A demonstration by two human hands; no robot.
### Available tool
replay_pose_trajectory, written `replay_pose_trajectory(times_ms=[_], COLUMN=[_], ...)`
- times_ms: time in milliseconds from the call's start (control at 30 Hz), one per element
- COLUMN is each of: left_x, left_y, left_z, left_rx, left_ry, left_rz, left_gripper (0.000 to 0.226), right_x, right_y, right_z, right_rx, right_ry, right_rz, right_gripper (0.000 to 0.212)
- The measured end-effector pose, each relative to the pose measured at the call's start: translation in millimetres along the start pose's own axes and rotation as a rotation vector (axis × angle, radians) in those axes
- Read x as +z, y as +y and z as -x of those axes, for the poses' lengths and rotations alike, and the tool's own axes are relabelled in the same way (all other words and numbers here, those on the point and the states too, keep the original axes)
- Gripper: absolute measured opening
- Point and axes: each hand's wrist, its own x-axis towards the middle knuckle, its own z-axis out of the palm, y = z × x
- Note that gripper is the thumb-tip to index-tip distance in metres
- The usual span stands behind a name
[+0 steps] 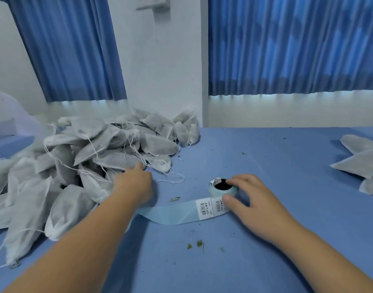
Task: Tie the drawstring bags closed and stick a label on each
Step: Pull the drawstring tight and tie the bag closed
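The label roll (222, 187) stands on its end just right of the tabletop's middle, its dark core hole facing up; from it a pale blue backing strip (170, 214) runs flat along the tabletop (266, 250), long axis left to right, its far end passing under the left forearm; two white barcode labels (204, 209) sit side by side on the strip close to the roll, their print turned sideways to the viewer; the right hand (251, 199) grasps the roll, thumb against its near side where the strip leaves it, forefinger on the top rim; the left hand (134, 182), blurred, stretches away from the viewer with fingers extended and closed on nothing, fingertips at the near edge of the pile of drawstring bags (96, 149); that pile fills the left of the tabletop, the bags being long, tapered pouches of thin grey-white non-woven fabric, soft and crumpled, lying at mixed angles with thin white strings (175, 179) trailing loose; a smaller group of bags (363, 163) lies at the right edge, well apart from the roll; the tabletop is covered in smooth blue cloth dotted with green crumbs (199, 243); behind it are a white wall (160, 70) and pleated blue curtains (287, 49).
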Motion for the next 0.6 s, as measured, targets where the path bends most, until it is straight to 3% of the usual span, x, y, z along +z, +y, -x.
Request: replay_pose_trajectory(times_ms=[200,367,500,600], left_x=[-2.6,-1.9,-12.9,-30.7], left_y=[-10.9,-10.2,-5.9,0.9], left_z=[-15.0,-15.3,-11.2,-6.1], left_rx=[-0.181,-0.159,-0.117,-0.066], left_ry=[-0.012,0.002,0.056,0.137], left_rz=[-0.211,-0.235,-0.093,0.24], left_gripper=[0.048,0.045,0.042,0.034], right_x=[4.3,3.8,2.0,-0.3], right_y=[3.4,4.0,1.6,-2.0], right_z=[-2.9,-2.6,-1.1,0.6], right_rx=[-0.011,-0.004,0.007,0.02], right_ry=[0.007,-0.002,-0.012,-0.018], right_rz=[-0.026,-0.031,-0.033,-0.034], right_gripper=[0.035,0.037,0.039,0.041])
